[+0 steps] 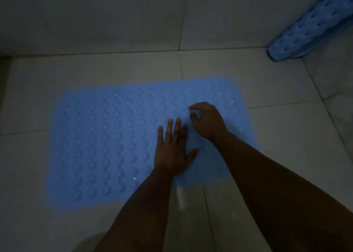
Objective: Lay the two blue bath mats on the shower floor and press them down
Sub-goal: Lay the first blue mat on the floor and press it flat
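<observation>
Mat one point(107, 144), blue and bubble-textured, lies spread flat on the tiled shower floor point(267, 137), directly beneath both hands. Left hand point(172, 152) is open, palm down, fingers extended and resting flat on the mat's surface. Right hand point(208, 121), just beyond and beside the left, is half-curled with fingers bent toward the thumb, gripping nothing; whether it touches the mat cannot be told. Mat two point(313, 22), rolled, leans at the wall corner well beyond the right hand. Lighting is dim.
</observation>
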